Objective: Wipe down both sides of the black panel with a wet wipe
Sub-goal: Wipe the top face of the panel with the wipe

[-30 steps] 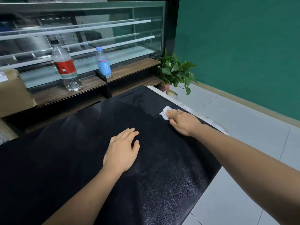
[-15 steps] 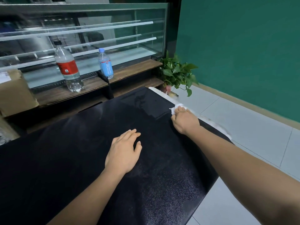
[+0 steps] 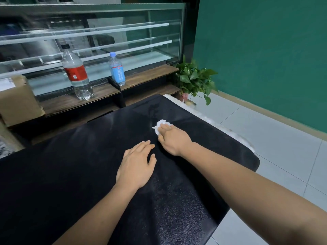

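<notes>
Two forearms in shot, both bare from the wrist right back to the frame's edge. The left hand (image 3: 136, 167) is bare, fingers slim, nails cut short and plain. The right hand (image 3: 174, 138) is bare too, knuckles showing along its back. The right forearm looks larger, nearer the lens.

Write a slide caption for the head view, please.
Right hand holds a wet wipe against the black panel; left hand rests flat.
</notes>
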A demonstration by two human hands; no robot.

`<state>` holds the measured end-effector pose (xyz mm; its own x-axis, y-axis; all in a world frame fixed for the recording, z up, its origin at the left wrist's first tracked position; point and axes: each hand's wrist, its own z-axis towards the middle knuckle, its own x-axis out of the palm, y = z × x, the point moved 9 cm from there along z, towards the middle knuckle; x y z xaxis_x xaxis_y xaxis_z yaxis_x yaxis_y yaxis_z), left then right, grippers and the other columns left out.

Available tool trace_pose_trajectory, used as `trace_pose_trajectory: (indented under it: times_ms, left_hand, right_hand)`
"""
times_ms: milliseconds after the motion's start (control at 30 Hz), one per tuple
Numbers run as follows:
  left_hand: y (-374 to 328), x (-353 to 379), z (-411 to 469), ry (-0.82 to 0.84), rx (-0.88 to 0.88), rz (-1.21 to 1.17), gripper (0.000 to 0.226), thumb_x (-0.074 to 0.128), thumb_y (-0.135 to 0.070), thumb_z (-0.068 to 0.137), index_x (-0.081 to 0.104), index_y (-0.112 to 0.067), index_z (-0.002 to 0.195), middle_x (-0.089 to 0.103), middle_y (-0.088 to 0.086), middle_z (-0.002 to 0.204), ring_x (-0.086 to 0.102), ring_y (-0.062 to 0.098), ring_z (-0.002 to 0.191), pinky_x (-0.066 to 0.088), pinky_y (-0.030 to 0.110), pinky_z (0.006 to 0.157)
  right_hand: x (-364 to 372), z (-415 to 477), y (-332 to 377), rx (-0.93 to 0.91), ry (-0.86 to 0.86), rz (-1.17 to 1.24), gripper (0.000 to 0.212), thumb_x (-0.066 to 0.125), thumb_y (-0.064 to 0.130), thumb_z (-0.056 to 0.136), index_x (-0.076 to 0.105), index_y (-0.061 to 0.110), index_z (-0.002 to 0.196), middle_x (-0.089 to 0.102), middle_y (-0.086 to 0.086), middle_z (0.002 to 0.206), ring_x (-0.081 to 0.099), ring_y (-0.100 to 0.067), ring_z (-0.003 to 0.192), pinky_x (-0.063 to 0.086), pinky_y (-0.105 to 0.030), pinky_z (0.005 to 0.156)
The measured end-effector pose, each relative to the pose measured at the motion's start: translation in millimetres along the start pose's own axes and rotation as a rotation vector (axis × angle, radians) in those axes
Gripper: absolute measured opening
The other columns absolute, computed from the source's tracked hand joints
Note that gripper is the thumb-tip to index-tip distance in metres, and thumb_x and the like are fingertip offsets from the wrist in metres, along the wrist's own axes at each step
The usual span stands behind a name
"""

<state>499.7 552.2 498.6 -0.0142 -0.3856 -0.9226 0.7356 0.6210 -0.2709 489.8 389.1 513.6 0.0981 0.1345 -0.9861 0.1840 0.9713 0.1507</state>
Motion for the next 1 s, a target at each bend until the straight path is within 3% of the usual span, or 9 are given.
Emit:
trace_pose_trajectory:
  times_ms: [167,333,433,600,700,800,867,1000]
  left_hand:
    - [-1,-1,0,-0.001,-0.003,-0.010,0.045,0.038,-0.049,0.105,0.055,-0.039,0.146,0.045,-0.020,0.159,0.028,-0.002,0.152,0.023,0.026,0.121]
    - [0,-3,0,-0.006,-0.007,-0.025,0.044,0.039,-0.049,0.105,0.055,-0.039,0.145,0.045,-0.022,0.158,0.028,-0.004,0.151,0.025,0.027,0.121]
    - [0,-3,0,-0.008,-0.013,-0.027,0.044,0.039,-0.049,0.105,0.056,-0.039,0.145,0.046,-0.022,0.158,0.028,-0.003,0.151,0.026,0.028,0.122]
    - [0,-3,-1,0.000,-0.013,-0.034,0.044,0.039,-0.049,0.106,0.055,-0.038,0.146,0.045,-0.022,0.159,0.026,-0.003,0.152,0.025,0.028,0.123]
    - [0,-3,-1,-0.002,-0.015,-0.040,0.044,0.039,-0.049,0.107,0.055,-0.038,0.147,0.044,-0.022,0.159,0.026,-0.003,0.152,0.024,0.028,0.124]
    - [-1,-4,-1,-0.007,-0.015,-0.040,0.044,0.039,-0.049,0.107,0.055,-0.038,0.147,0.044,-0.022,0.159,0.027,-0.003,0.152,0.024,0.028,0.124]
    - [0,-3,-1,-0.009,-0.013,-0.037,0.044,0.039,-0.049,0.106,0.055,-0.038,0.146,0.044,-0.022,0.159,0.027,-0.003,0.152,0.025,0.028,0.123]
    - [0,-3,-1,-0.007,-0.011,-0.036,0.044,0.039,-0.049,0.106,0.054,-0.038,0.146,0.044,-0.022,0.159,0.028,-0.003,0.151,0.026,0.029,0.123]
  right_hand:
    - [-1,-2,-6,-0.089,0.038,-0.007,0.037,0.026,0.031,0.110,0.052,0.019,0.134,0.047,0.007,0.145,0.051,-0.021,0.129,0.031,-0.036,0.121]
    - [-10,2,-38,-0.069,0.075,-0.054,0.034,0.024,0.032,0.109,0.052,0.020,0.126,0.053,0.006,0.133,0.058,-0.024,0.119,0.032,-0.042,0.121]
    - [-18,1,-73,0.046,0.089,-0.034,0.039,0.025,0.036,0.110,0.050,0.023,0.136,0.050,0.004,0.147,0.052,-0.034,0.131,0.043,-0.048,0.111]
    - [-34,-1,-124,0.185,0.057,-0.047,0.040,0.027,0.033,0.109,0.046,0.022,0.143,0.052,-0.004,0.151,0.054,-0.032,0.130,0.048,-0.044,0.100]
    - [-36,2,-137,0.248,0.042,-0.043,0.034,0.028,0.032,0.108,0.047,0.021,0.135,0.060,-0.007,0.137,0.057,-0.032,0.118,0.043,-0.039,0.082]
    - [-34,12,-138,0.318,0.025,-0.041,0.031,0.028,0.030,0.109,0.051,0.014,0.121,0.062,-0.011,0.126,0.060,-0.034,0.110,0.038,-0.037,0.077]
    - [-32,19,-131,0.344,0.001,-0.044,0.036,0.029,0.031,0.109,0.055,0.009,0.122,0.059,-0.013,0.128,0.058,-0.036,0.114,0.038,-0.038,0.081]
    - [-25,26,-104,0.356,-0.043,-0.072,0.045,0.028,0.026,0.110,0.062,0.003,0.129,0.054,-0.019,0.135,0.050,-0.038,0.126,0.038,-0.044,0.107]
